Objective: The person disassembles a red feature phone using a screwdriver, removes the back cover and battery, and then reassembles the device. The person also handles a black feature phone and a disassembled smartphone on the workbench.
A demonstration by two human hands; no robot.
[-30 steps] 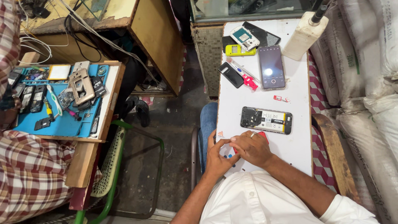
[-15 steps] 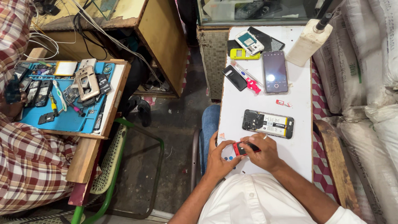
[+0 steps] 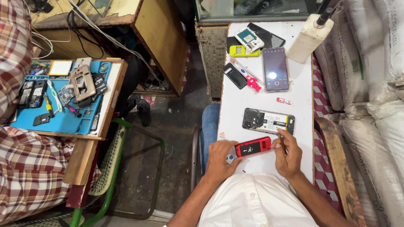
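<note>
Stacked white woven sacks (image 3: 378,80), one bearing a patch of green print, fill the right edge beside a checked maroon-and-white cushion (image 3: 322,113). Next to them runs the long white table (image 3: 303,105). At far left a person in a red plaid shirt (image 3: 25,168) sits by a wooden bench carrying a blue work mat (image 3: 67,120); on the mat lie opened phone bodies, a grey phone frame (image 3: 83,84), small tools and loose parts. A green metal chair (image 3: 109,168) stands below it.

At the table's far end a white plastic bottle (image 3: 309,38) with a dark nozzle stands near a dark smartphone (image 3: 275,69) lying screen up, a yellow phone (image 3: 244,51), a white opened phone (image 3: 249,38), a black battery (image 3: 234,75) and a red tool (image 3: 253,83). A small red-and-white card (image 3: 284,101) lies alone, farther down. Nearer, an opened smartphone (image 3: 268,121) shows its board and a white-labelled battery.

The small red phone (image 3: 253,147) lies face-down at the table's near end, held between both hands. The left hand (image 3: 221,157) pinches its left end with thumb and fingers; the right hand (image 3: 288,153) grips its right end and also holds a thin metal tool (image 3: 281,138).
</note>
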